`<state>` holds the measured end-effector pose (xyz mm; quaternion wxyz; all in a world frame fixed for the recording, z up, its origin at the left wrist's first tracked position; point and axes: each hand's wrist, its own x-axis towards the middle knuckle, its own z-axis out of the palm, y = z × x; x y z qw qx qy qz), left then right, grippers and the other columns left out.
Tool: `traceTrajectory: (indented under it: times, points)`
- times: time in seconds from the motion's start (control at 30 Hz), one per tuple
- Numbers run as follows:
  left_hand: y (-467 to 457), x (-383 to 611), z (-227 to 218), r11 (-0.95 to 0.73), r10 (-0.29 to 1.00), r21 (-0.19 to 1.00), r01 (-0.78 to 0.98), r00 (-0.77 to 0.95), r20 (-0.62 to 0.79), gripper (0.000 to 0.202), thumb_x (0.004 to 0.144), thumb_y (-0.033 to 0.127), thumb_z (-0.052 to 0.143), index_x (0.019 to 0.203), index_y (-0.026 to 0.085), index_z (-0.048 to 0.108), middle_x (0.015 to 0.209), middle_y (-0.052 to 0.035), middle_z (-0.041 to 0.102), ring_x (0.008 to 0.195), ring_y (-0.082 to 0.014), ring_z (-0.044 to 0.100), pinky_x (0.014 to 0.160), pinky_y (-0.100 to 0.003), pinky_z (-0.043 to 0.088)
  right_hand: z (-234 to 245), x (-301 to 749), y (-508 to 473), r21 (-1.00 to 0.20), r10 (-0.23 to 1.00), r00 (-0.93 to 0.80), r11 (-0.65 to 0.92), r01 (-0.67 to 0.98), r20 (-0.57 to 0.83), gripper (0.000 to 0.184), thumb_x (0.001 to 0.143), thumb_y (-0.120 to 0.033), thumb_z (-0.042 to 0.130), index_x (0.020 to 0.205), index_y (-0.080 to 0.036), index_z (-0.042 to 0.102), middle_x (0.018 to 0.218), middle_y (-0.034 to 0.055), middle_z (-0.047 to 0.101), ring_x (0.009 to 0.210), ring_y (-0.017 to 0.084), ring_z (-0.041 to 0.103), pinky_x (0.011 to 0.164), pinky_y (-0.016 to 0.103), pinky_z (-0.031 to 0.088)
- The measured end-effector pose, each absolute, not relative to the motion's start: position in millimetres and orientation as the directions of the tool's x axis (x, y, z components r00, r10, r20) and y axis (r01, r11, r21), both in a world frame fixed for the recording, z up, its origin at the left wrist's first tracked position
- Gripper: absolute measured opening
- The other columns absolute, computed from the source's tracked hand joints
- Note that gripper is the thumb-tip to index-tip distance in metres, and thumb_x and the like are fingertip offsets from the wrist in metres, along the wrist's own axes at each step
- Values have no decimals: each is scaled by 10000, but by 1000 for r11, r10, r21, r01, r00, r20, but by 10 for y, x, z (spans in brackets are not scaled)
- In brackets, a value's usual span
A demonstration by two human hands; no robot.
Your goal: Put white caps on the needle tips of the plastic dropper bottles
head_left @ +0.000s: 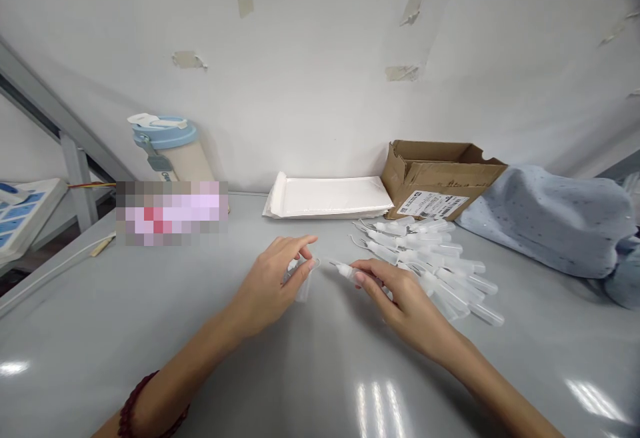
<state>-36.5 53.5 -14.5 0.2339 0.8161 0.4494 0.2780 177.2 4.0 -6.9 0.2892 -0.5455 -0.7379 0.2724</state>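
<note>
My left hand point(274, 278) is closed on a clear plastic piece point(303, 289) that hangs below its fingers. A thin, curved, clear strand or loop shows at the thumb tip, and the rest is covered by the fingers. Just to the right, my right hand point(400, 288) grips a translucent plastic tube with a thin nozzle point(345, 270), its tip pointing left at my left hand. A small gap lies between the tip and the left thumb. Beyond the right hand, several similar translucent tubes point(450, 261) with thin curved tips lie in a loose pile.
On the grey table point(225, 385), an open cardboard box point(445, 185) and a white flat packet point(333, 197) stand against the wall. Blue speckled cloth point(555, 221) lies at right. A cream bottle with a blue lid point(170, 148) and a blurred patch point(173, 215) are at left.
</note>
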Motion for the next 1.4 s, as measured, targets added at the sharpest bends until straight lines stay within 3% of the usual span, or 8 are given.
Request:
traceTrajectory:
  times: [0.1,0.2,0.37,0.47,0.57,0.87,1.23,1.4]
  points:
    - [539,-372,-154,-578,806,578,576,512,296,264,914,219,406,1120,202,570,953,-40,640,916,-184,541,779,-311,460,-82,1758,39,-747,958,-269,250,616,99,244,953,-251,364,978,-199,601,801,14,636,725,148,586,650,265,427]
    - [531,-365,-140,-579,801,591,562,528,283,226,913,215,407,947,195,629,844,-25,650,838,-178,541,750,-305,438,-90,1752,46,-767,961,-257,243,594,106,256,959,-259,348,958,-194,595,779,10,615,721,144,574,659,262,416]
    - [482,-308,-65,-245,918,802,544,396,12,196,872,310,481,815,216,643,760,6,607,707,-148,510,616,-257,394,-64,1750,34,-799,975,-195,202,566,108,285,961,-299,349,858,-188,590,699,-10,565,649,125,530,604,242,383]
    - [457,-283,-37,-51,909,902,429,394,-136,219,847,376,508,782,203,626,744,14,595,682,-136,492,600,-244,369,-56,1756,25,-839,981,-180,153,522,67,307,957,-351,354,843,-197,595,675,-19,535,619,119,496,566,237,366]
    - [450,-286,-40,33,885,938,344,426,-188,278,835,424,514,753,182,623,733,7,571,660,-125,459,574,-234,331,-58,1755,27,-861,982,-185,130,492,43,315,953,-371,359,837,-199,596,679,-20,528,618,119,481,560,239,357]
    - [453,-292,-37,60,875,946,320,439,-204,305,832,443,515,740,182,644,705,13,530,639,-113,397,562,-227,290,-69,1740,26,-872,982,-190,108,477,18,336,945,-392,361,831,-190,604,672,-16,521,613,120,471,562,245,353]
    - [450,-289,-34,43,867,943,329,456,-199,295,841,444,511,765,194,650,726,18,562,640,-111,418,586,-231,310,-71,1740,23,-874,981,-195,79,479,-18,351,939,-401,361,819,-180,606,648,-15,504,616,124,469,559,242,347]
    - [423,-257,-20,-56,887,908,415,438,-145,266,861,383,475,750,197,629,755,9,603,681,-135,490,609,-247,353,-60,1734,22,-844,980,-199,133,519,33,308,940,-353,385,811,-184,608,654,-22,518,590,108,457,535,226,325]
